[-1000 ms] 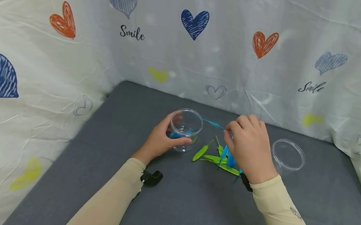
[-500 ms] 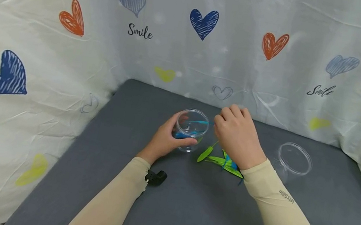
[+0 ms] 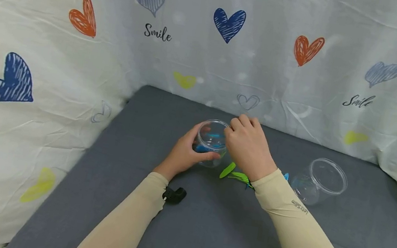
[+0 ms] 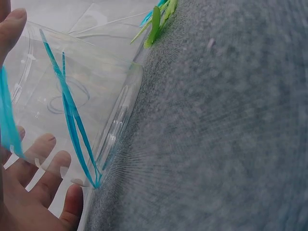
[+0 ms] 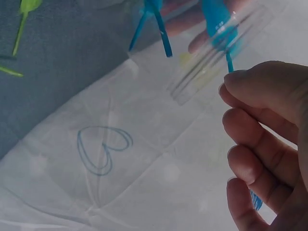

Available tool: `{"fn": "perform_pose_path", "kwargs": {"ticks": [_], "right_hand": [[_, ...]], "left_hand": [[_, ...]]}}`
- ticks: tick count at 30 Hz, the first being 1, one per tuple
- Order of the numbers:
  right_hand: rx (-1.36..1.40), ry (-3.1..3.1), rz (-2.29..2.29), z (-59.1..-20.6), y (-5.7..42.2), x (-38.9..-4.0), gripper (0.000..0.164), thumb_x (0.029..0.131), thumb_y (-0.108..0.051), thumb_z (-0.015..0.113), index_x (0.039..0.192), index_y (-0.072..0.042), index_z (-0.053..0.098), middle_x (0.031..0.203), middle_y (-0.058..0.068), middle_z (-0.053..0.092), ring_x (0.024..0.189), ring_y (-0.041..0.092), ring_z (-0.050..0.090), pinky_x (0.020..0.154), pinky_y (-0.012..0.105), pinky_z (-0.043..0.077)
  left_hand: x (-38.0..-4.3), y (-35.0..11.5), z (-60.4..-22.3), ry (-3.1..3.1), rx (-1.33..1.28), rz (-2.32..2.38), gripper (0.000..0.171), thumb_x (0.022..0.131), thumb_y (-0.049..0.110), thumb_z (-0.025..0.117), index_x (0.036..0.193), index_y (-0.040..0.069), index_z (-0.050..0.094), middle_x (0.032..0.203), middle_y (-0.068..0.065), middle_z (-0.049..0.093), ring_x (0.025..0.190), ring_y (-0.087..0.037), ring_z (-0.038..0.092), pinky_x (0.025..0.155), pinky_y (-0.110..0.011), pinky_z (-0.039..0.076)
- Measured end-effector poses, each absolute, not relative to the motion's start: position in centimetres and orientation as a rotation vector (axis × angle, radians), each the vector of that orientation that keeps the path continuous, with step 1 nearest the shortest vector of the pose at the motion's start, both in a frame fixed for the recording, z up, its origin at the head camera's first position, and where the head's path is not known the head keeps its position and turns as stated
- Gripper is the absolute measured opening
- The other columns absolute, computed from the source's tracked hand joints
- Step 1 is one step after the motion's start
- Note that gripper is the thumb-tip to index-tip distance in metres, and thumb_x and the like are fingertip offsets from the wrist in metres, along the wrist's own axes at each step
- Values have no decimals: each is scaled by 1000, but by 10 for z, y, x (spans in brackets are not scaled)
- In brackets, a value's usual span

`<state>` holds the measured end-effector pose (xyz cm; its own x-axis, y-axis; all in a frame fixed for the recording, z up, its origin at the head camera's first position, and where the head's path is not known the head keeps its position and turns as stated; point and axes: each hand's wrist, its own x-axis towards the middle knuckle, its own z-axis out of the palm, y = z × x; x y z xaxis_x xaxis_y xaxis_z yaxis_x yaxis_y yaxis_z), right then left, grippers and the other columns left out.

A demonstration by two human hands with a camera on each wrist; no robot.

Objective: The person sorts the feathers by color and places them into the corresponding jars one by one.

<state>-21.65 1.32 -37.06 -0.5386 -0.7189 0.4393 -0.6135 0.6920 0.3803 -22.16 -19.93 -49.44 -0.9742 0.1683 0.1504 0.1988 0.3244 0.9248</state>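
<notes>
My left hand (image 3: pixel 183 154) grips a clear plastic jar (image 3: pixel 215 127) around its side, thumb in front. Thin blue strips (image 4: pixel 72 108) show through its wall in the left wrist view. Thumb and forefinger of my right hand (image 3: pixel 247 147) pinch the thin stem of a blue leaf-shaped piece (image 5: pixel 219 21), whose broad end lies at the jar's mouth. Green leaf-shaped pieces (image 3: pixel 228 170) lie on the table, partly hidden by my right wrist. A bit of blue (image 3: pixel 286 176) shows beyond the right sleeve.
Another clear jar (image 3: pixel 305 188) stands to the right of my right forearm. Dark grey cloth (image 3: pixel 212 234) covers the table. A white curtain (image 3: pixel 268 74) printed with hearts and "Smile" hangs behind and along the left side.
My right hand has moved left with the blue piece, from over the green pieces to the jar's mouth. The left hand still holds the jar. The head view has shifted slightly.
</notes>
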Motion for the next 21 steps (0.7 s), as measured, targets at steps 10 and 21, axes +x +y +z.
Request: {"fn": "perform_pose_path", "kwargs": {"ticks": [10, 21], "right_hand": [[1058, -2352, -251, -374, 10, -217, 15, 103, -12, 76, 90, -12, 83, 87, 6, 68, 87, 27, 58, 82, 41, 48], [988, -2452, -66, -375, 36, -213, 7, 99, -14, 80, 105, -12, 83, 94, 7, 72, 90, 28, 58, 84, 43, 49]], "left_hand": [[-224, -198, -497, -2508, -357, -1797, 103, 80, 64, 90, 164, 51, 32, 164, 7, 50, 142, -20, 56, 112, -50, 53], [-222, -198, -497, -2509, -348, -1791, 102, 80, 63, 91, 163, 53, 32, 163, 8, 51, 144, -20, 54, 116, -53, 50]]}}
